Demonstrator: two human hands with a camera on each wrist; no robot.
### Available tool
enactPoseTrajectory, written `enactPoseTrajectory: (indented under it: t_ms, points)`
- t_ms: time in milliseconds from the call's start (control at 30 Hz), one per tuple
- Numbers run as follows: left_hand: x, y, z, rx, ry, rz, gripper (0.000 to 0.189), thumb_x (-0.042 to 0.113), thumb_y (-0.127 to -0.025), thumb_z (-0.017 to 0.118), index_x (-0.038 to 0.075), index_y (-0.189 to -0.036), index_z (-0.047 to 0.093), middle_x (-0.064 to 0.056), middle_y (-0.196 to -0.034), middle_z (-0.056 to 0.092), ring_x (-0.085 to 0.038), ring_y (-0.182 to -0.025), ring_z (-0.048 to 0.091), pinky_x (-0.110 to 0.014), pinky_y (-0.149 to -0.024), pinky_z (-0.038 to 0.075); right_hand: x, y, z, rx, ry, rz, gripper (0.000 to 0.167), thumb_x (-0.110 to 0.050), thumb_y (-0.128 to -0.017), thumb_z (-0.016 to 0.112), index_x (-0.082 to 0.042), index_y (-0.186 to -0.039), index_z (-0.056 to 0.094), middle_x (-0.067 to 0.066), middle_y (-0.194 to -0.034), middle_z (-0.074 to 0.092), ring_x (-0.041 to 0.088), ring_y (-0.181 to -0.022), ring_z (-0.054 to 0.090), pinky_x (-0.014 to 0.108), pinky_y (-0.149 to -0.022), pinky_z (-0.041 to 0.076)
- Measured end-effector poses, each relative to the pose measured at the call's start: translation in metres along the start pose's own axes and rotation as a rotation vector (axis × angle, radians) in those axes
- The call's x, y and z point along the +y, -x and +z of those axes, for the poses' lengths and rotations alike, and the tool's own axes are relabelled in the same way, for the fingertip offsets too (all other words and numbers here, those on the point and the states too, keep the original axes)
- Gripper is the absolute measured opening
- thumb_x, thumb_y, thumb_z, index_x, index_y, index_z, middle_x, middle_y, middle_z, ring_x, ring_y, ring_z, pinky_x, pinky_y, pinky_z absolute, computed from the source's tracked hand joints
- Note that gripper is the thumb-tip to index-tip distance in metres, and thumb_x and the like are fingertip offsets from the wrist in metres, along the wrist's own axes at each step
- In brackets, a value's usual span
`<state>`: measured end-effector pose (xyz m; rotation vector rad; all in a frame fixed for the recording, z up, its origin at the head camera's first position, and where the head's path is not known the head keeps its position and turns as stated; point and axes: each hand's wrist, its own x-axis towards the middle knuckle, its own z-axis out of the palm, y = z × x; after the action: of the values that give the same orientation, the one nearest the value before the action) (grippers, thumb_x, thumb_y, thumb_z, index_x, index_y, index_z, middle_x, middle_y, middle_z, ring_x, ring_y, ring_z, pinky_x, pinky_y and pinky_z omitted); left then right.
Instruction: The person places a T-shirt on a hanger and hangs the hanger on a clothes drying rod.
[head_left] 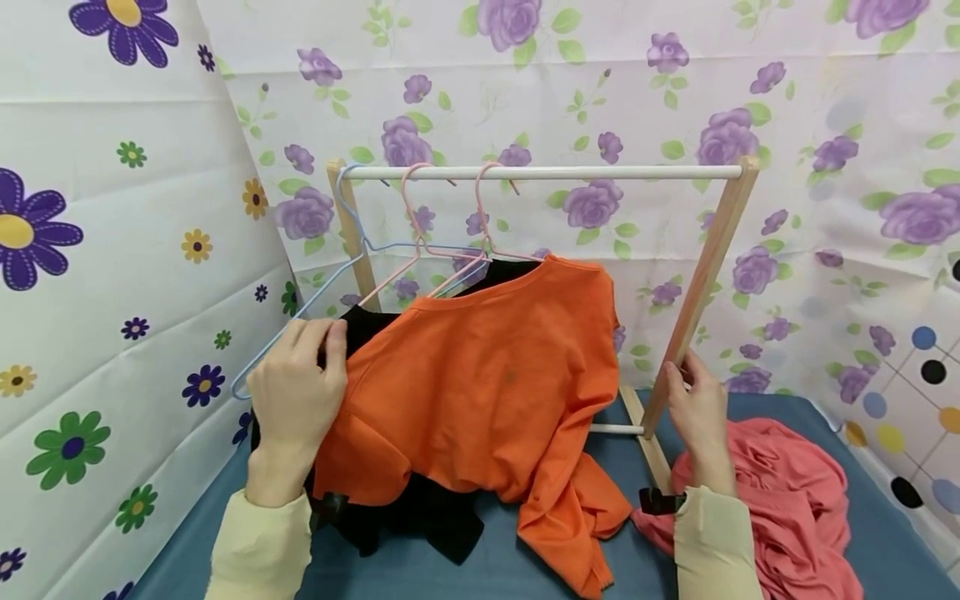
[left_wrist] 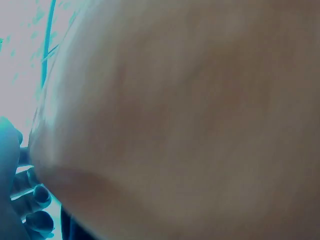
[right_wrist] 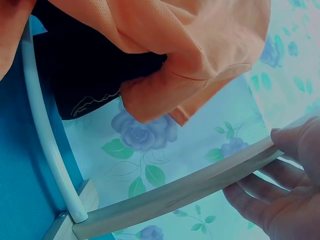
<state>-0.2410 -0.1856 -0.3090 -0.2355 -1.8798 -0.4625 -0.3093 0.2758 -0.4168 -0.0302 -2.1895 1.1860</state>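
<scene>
An orange long-sleeved shirt drapes over hangers on a wooden clothes rack with a white top bar. My left hand pinches the shirt at its left shoulder; in the left wrist view its cloth fills most of the frame beside the curled fingers. Black clothing hangs behind the shirt. A blue hanger and two pink hangers hook over the bar. With thumb and fingers on opposite sides, my right hand grips the rack's right post.
Crumpled pink cloth lies on the blue tabletop by my right forearm. Behind the rack stands a flower-patterned backdrop, and another flowered sheet rises on the left. A white lower bar joins the rack's base.
</scene>
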Motion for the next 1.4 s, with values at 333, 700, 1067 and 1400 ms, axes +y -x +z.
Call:
enactPoseTrajectory:
  t_ms: [333, 700, 1067, 1400]
  points:
    - [-0.039, -0.017, -0.028, -0.022, -0.071, -0.125, 0.027, 0.020, -0.099, 0.054, -0.002, -0.102, 0.069, -0.021, -0.095, 0.062, -0.042, -0.088, 0.056, -0.057, -0.074, 0.042, -0.001, -0.001, 0.002, -0.004, -0.012, -0.017, 0.032, -0.023, -0.104, 0.049, -0.006, -0.129, 0.059, 0.022, -0.118, 0.063, 0.040, -0.114, 0.059, 0.057, -0.089, 0.047]
    - [-0.055, -0.017, -0.037, -0.351, -0.065, -0.291, 0.040, 0.037, -0.103, 0.047, 0.004, -0.110, 0.068, -0.015, -0.090, 0.065, -0.036, -0.077, 0.060, -0.053, -0.061, 0.042, 0.002, 0.001, 0.000, -0.003, -0.018, -0.008, 0.034, -0.024, -0.104, 0.050, -0.007, -0.131, 0.059, 0.022, -0.120, 0.063, 0.039, -0.115, 0.058, 0.056, -0.090, 0.047]
    - [-0.047, -0.017, -0.033, -0.404, -0.012, -0.234, 0.042, 0.039, -0.103, 0.047, 0.004, -0.109, 0.070, -0.009, -0.071, 0.062, -0.027, -0.058, 0.055, -0.041, -0.052, 0.038, 0.004, 0.000, 0.001, 0.001, -0.004, -0.023, 0.034, -0.024, -0.104, 0.050, -0.008, -0.132, 0.058, 0.021, -0.119, 0.064, 0.039, -0.113, 0.059, 0.056, -0.086, 0.049]
    - [-0.050, -0.014, -0.030, -0.256, -0.016, -0.218, 0.033, 0.033, -0.100, 0.057, 0.007, -0.086, 0.072, -0.005, -0.058, 0.056, -0.026, -0.052, 0.051, -0.036, -0.048, 0.031, 0.001, 0.003, -0.001, -0.024, -0.020, 0.008, 0.038, -0.029, -0.104, 0.048, -0.009, -0.137, 0.055, 0.021, -0.123, 0.062, 0.039, -0.118, 0.056, 0.057, -0.088, 0.048]
